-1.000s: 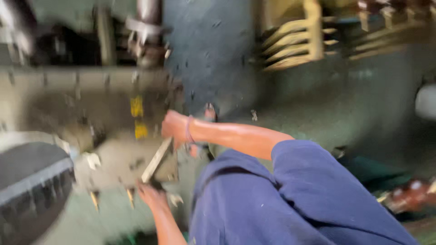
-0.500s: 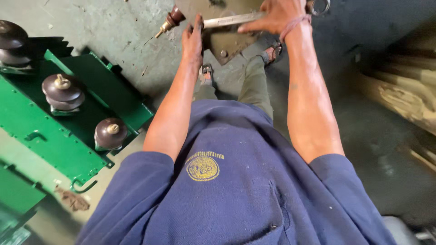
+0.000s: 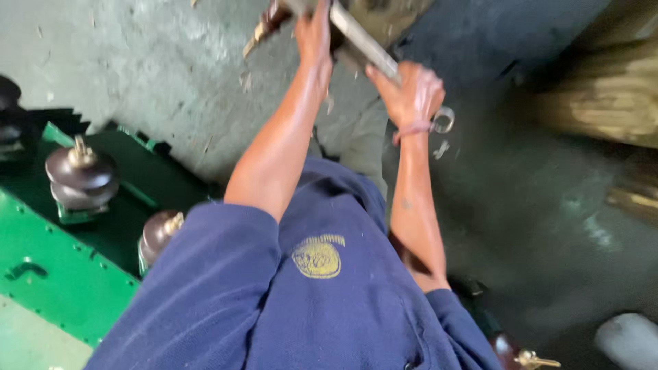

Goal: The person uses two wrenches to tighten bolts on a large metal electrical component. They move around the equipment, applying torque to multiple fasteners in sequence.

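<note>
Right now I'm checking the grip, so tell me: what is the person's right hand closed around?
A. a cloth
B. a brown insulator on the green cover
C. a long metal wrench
C: the right hand is wrapped round the long metal wrench, far from the brown insulators.

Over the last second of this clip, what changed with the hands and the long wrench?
A second ago the view was blurred and aimed elsewhere. Since half a second ago, the wrench has swung from nearly level to slanting down toward the right hand, whose grip stays near its ring end. The left hand moved up onto the brown insulator part. The green cover with its bushings stayed put.
</note>
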